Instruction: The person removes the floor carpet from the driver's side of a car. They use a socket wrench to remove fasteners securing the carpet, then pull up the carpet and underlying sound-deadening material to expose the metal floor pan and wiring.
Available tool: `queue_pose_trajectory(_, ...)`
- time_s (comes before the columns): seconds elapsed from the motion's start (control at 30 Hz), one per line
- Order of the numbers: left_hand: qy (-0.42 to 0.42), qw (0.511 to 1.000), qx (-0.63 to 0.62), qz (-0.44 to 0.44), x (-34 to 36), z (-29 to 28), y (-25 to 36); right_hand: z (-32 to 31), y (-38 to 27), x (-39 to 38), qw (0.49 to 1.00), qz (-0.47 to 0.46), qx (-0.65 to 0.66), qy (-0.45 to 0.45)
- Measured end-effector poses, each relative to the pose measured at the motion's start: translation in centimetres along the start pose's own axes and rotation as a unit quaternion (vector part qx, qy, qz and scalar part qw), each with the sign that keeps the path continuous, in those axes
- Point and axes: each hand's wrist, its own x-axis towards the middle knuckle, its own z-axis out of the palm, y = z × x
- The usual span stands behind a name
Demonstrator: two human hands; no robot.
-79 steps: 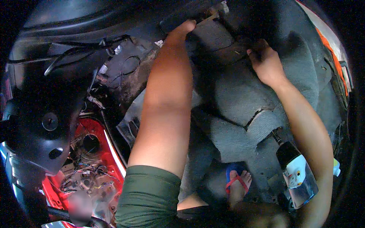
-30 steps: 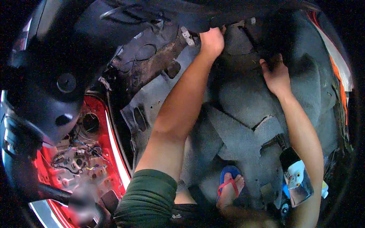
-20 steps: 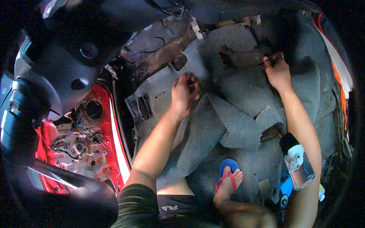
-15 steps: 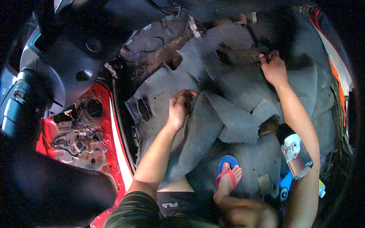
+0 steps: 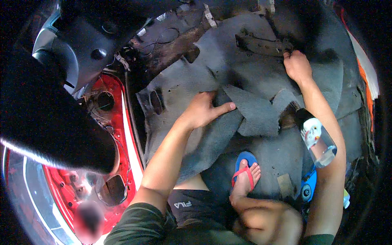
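Note:
A grey car floor carpet (image 5: 265, 77) lies rumpled in front of me, with cut-outs and a raised fold across its middle. On the carpet beside that fold rests my left hand (image 5: 204, 110), its thumb stretched out to the right; the other fingers point away and are partly hidden. Farther off on the right, my right hand (image 5: 298, 67) has its fingers bent over the carpet at the end of a dark slot-like opening (image 5: 259, 44). Those fingertips are hard to make out in the shadow.
A clear bottle (image 5: 320, 145) with a black top overlaps my right forearm. Below it is a blue object (image 5: 309, 185). My foot in a blue flip-flop (image 5: 245, 173) stands on the floor. At left are a red door frame (image 5: 126, 134) and dark trim; wires and brackets (image 5: 210, 16) lie at the far side.
My left hand has spread its thumb away from its fingers and turned flatter over the carpet. My right hand stays at the opening. The view has shifted, showing more of the red door.

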Motion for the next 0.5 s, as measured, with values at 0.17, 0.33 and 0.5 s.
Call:
queue_pose_trajectory(0.17,0.019,0.999,0.030,-0.008,-2.6,0.5,0.1,-2.8,1.4,-1.8,0.999,0.022,0.036,0.021)
queue_pose_trajectory(0.33,0.048,0.997,0.021,-0.052,-4.7,1.7,0.8,-4.8,2.7,-4.4,0.998,0.048,0.044,0.011)
queue_pose_trajectory(0.5,0.064,0.996,-0.035,-0.058,-3.3,1.3,-0.7,-5.8,3.8,-2.8,0.992,0.080,0.093,0.026)
